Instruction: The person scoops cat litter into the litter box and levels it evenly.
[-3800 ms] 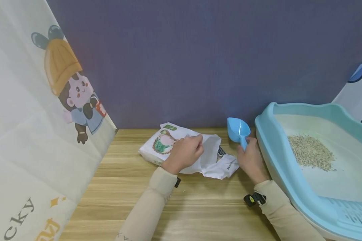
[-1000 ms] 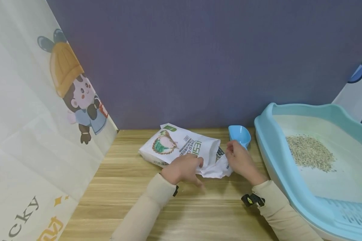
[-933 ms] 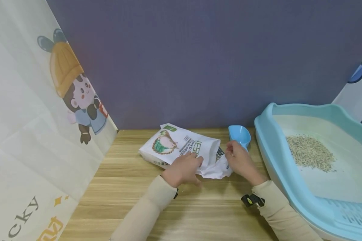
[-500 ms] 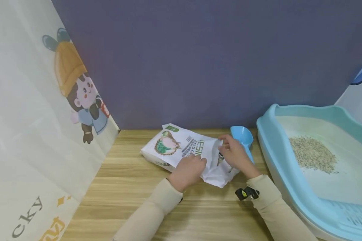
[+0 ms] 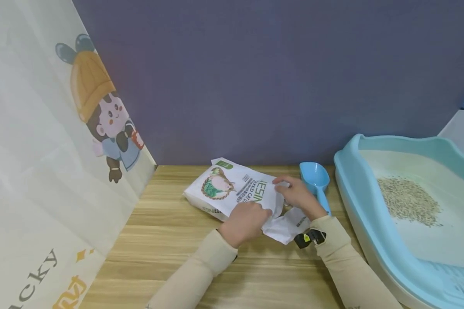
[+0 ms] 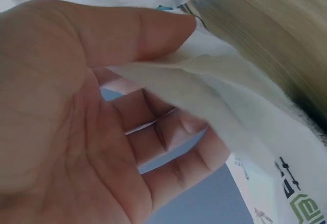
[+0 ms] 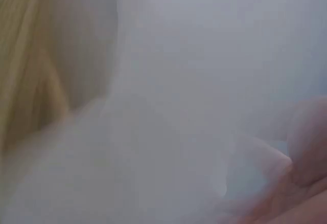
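A white printed cat litter bag (image 5: 243, 182) lies on its back on the wooden table, its torn mouth facing right. My left hand (image 5: 245, 221) pinches the near edge of that mouth; the left wrist view shows the white film (image 6: 240, 106) between thumb and fingers. At the far edge, my right hand (image 5: 298, 196) holds the film with bent fingers. White film mostly fills the blurred right wrist view, with fingers (image 7: 311, 147) at its right side. Just beyond the right hand lies a light blue scoop (image 5: 315, 175), handle toward me.
On the right stands a blue-rimmed litter box (image 5: 365, 193) with a pile of litter pellets (image 5: 407, 199) inside. A dark wall (image 5: 255, 77) rises directly behind the table (image 5: 158, 231). A pale panel with a cartoon figure (image 5: 112, 116) borders the left.
My right hand has let go of the scoop, which now rests on the table, and moved to the bag's far mouth edge. The left hand has gone from open to pinching the near edge.
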{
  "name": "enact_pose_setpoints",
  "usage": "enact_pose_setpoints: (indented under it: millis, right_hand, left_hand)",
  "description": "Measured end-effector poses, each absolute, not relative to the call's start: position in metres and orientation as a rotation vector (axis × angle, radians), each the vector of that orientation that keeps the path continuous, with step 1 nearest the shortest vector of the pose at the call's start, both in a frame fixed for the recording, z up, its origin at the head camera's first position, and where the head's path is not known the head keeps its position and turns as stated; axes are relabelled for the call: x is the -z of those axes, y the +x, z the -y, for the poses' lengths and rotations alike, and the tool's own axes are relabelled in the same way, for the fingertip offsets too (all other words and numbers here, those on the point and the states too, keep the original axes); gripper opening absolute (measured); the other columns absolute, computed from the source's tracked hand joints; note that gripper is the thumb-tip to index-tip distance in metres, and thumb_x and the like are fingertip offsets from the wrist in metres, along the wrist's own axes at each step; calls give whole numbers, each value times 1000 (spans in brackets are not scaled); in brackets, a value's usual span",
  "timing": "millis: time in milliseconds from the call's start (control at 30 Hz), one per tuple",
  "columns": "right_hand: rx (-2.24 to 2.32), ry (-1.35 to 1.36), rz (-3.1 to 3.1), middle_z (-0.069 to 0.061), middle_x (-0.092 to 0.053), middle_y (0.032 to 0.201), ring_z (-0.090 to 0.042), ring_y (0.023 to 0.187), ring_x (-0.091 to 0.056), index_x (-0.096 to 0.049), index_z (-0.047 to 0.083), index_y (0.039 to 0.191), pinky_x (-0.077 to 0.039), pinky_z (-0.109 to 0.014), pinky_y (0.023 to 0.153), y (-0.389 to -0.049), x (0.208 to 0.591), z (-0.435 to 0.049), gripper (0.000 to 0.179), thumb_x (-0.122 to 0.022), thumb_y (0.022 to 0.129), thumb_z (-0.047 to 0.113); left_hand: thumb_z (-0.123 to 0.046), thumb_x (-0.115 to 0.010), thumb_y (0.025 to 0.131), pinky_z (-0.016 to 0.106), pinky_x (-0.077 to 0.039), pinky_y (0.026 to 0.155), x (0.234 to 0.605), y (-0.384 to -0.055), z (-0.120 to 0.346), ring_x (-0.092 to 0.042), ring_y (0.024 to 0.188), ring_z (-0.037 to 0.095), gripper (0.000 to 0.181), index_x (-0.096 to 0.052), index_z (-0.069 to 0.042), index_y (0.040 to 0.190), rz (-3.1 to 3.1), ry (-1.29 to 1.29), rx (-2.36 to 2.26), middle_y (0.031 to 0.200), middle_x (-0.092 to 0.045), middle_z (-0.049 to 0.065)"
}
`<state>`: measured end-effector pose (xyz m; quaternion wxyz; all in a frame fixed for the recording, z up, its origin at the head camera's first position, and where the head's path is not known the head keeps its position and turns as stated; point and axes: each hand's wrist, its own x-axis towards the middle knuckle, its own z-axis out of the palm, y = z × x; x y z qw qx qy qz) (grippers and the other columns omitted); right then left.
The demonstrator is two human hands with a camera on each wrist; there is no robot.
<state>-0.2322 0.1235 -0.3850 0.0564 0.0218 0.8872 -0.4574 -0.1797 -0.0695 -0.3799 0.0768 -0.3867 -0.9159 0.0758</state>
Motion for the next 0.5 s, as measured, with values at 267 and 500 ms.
enact_pose_setpoints:
  millis: [267,500]
  right_hand:
    - [1437,25,-2667,-9,-58,91,-24,77,-57,-65,14,134,-48,-31,65,-236,396,-127,34,-58,101,16]
    - [1415,-28,-2655,-9,-59,85,-19,66,-53,-66,8,133,-44,-28,60,-237,398,-128,35,-55,100,12]
  left_hand:
    - [-16,-75,85,32,-54,65,379,-178,70,-64,76,16,11,-73,-18,95,2809,-1154,-234,88,-70,-1]
    - [-16,-72,88,33,-54,65,378,-175,70,-64,78,17,4,-74,-20,89,2831,-1142,-262,89,-69,-2]
